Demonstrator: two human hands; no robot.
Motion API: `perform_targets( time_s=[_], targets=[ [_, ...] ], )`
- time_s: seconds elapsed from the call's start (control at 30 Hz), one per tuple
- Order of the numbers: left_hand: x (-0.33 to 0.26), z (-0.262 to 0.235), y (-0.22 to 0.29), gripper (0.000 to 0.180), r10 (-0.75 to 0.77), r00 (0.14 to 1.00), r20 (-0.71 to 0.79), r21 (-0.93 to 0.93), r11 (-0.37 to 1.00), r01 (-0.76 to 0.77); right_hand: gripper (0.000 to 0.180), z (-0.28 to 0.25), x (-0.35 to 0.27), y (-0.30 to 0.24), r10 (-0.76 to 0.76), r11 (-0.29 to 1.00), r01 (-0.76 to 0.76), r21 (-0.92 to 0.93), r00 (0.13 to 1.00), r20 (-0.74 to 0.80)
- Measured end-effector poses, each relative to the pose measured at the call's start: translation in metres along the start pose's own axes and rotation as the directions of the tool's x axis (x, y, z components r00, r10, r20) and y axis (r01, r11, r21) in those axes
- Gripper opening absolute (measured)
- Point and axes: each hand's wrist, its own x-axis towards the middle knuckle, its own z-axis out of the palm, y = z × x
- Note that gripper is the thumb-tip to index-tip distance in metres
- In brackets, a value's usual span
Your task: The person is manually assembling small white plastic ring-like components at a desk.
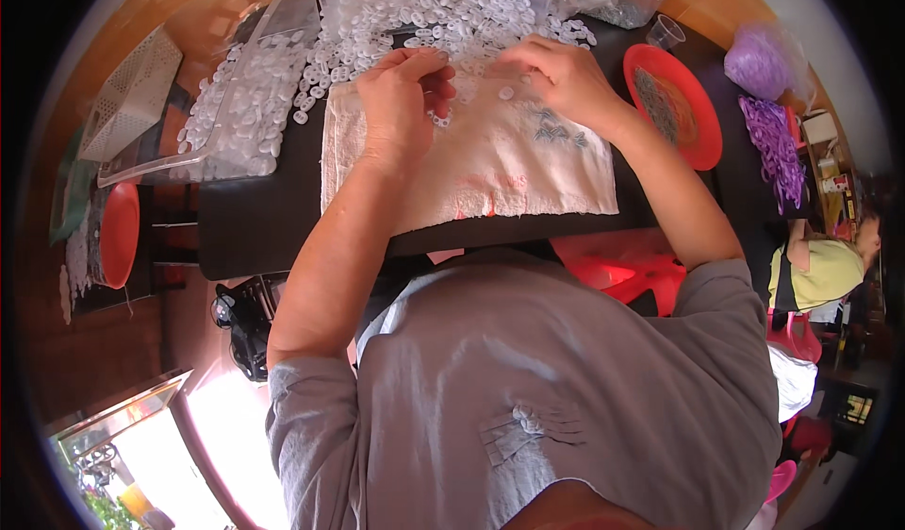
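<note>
My left hand [403,96] rests on a white cloth [490,167] spread over a black table [255,219]; its fingers are curled around small clear plastic rings [439,118]. My right hand [556,73] is beside it, fingertips pinched at the edge of a big heap of clear plastic rings [424,7]. One loose ring [506,92] lies on the cloth between the hands. What the right fingers pinch is too small to tell.
A clear tray [236,106] of rings lies at the left. A red plate [674,106], a clear cup [665,32] and purple pieces [773,139] sit at the right. White basket [132,91] and red bowl [120,233] far left. Another person [820,271] sits at the right.
</note>
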Motion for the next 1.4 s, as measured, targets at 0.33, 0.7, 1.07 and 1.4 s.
perform_targets(
  time_s=[0.33,0.7,1.07,1.4],
  targets=[
    [0.0,-0.001,-0.001,0.006,0.001,1.0,0.005,0.017,1.0,-0.001,0.019,0.008,0.0,-0.018,0.214,0.912,-0.152,-0.38,0.968,0.128],
    [-0.004,0.003,0.0,0.009,-0.013,0.999,0.049,0.109,0.994,0.007,0.014,0.032,0.004,-0.02,-0.088,0.941,0.084,-0.326,0.996,0.004],
    [-0.011,0.012,-0.002,0.009,0.033,0.997,0.071,0.123,0.992,-0.041,0.012,0.011,0.008,-0.024,0.479,0.364,-0.286,0.886,0.874,0.085],
    [-0.017,0.016,-0.005,0.008,0.039,0.996,0.082,0.118,0.992,-0.048,0.012,0.012,0.006,-0.035,0.489,0.346,-0.256,0.903,0.87,0.06]
  ],
)
